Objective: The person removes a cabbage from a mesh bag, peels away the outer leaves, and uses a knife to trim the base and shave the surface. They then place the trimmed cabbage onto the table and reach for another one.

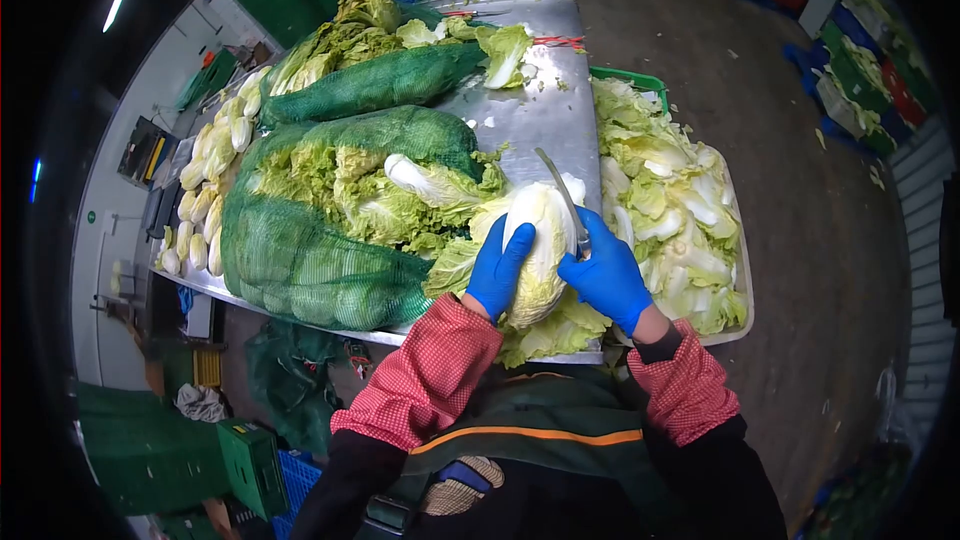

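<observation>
Blue gloves cover both hands; the left hand (498, 268) curls round the near left side of a cabbage head (538, 240), thumb and fingers apart along its flank; the right hand (610, 275) grips a knife (562, 188) in its fist, its fingertips and thumb against the head's other side, the blade pointing away beyond the hands. The head is held upright over the near right part of the metal surface (550, 125), with loose green leaves (555, 332) just below it.

This head looks mostly stripped, pale and compact; further left of the hands, many smooth, pale heads (207, 155) lie in a group, seemingly finished; to the right of the hands, a bin (748, 275) is heaped with cast-off leaves (675, 210), so a fair share appears done; just left of the hands, an open net sack (290, 260) holds many heads under its mesh, and another net (385, 80) lies beyond it, bulging; these look untrimmed, so much seems left.
</observation>
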